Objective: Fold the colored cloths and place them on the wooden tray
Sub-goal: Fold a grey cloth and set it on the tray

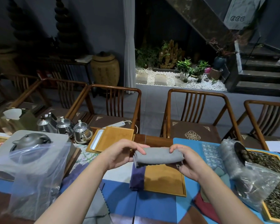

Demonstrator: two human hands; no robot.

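Setting: dim tea room, wooden slat-back chairs [196, 110] across from a cluttered counter [152, 206] covered with blue mats; indoor pebble garden behind.
Head view, hands: left hand [120, 153] and right hand [187, 160] each pinch one end of a grey folded cloth [158, 156], held in the air above the far edge of the wooden tray [165, 180]. Both hands closed on it, thumbs on top.
Head view, step in hand: judged to be the last fold or squaring-up before setting down. To do it well: keep the ends level, press the layers flat so the loose lower edge does not sag open, then lower it flat beside the cloth already there.
Head view, tray contents: dark purple folded cloth [137, 178] lies along the tray's left side, overhanging the rim; the rest of the tray floor is bare.
Head view, waiting cloths: a dark red cloth [205, 206] lies on the counter just right of the tray, unfolded as far as I can tell.
Head view, other containers: far bamboo tray [118, 138] holds a white dish; clear plastic bag [36, 172] over a dark clay teapot [30, 140]; yellow-rimmed tray of dried leaves [278, 183] at right, a zip bag partly over it.
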